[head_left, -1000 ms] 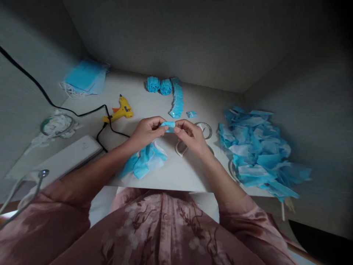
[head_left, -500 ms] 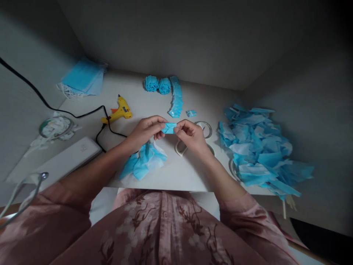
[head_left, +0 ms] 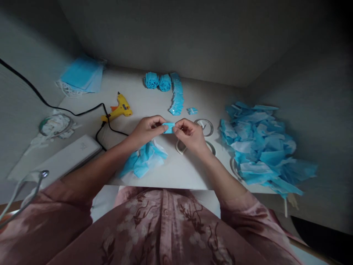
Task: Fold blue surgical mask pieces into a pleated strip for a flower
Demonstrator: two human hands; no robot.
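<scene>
Between my two hands is a small folded piece of blue mask fabric (head_left: 169, 128), held above the table. My left hand (head_left: 149, 129) pinches its left end with thumb and fingers. At the right end, my right hand (head_left: 191, 134) grips it the same way. Loose blue and white fabric pieces (head_left: 145, 158) lie below my left wrist. Beyond my hands sit two blue fabric roses (head_left: 151, 81), a curved strip of overlapping folded pieces (head_left: 177, 94) and one small folded piece (head_left: 192, 110).
A yellow glue gun (head_left: 121, 106) with a black cord lies at left, near stacked blue masks (head_left: 80, 75), a bowl of white scraps (head_left: 56, 125) and a white box-like device (head_left: 73, 156). Tape rolls (head_left: 211, 128) sit beside my right hand. A large fabric heap (head_left: 259, 147) covers the right.
My fingers have shifted slightly on the folded piece, and less of it shows between them. The whole view has moved a little; the things on the table stay in place.
</scene>
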